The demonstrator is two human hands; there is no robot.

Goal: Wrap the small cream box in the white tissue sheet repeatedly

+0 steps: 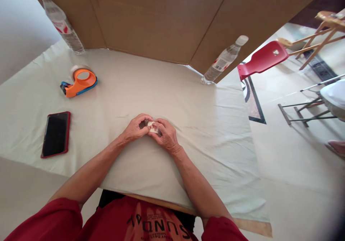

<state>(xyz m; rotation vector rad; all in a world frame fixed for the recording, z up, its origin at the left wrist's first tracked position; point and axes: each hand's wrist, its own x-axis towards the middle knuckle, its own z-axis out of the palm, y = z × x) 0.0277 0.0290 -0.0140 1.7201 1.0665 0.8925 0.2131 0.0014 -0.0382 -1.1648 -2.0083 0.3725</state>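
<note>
2 bare hands meet above a cloth-covered table, near its front edge. The left hand (pixel 138 127) and right hand (pixel 166 135) curl toward each other, thumbs and fingertips pinching a small pale object (pixel 153 127) between them; there is hardly any gap in either grip. Holding it from both sides probably steadies something so little (its exact nature is hidden by the fingers). 2 clear plastic bottles, the left bottle (pixel 64 23) and the right bottle (pixel 225 59), stand against a tall brown cardboard screen (pixel 156 22), perhaps to keep it upright. A tape dispenser (pixel 87 86) and a phone (pixel 55 134) lie to the left, seemingly set aside to leave elbow room.

The cloth (pixel 129 93) is pale, soft and wrinkled. The cardboard is flat, creased into panels. The dispenser is rounded orange and blue plastic; the phone, a glossy black rectangle in a red case.
</note>
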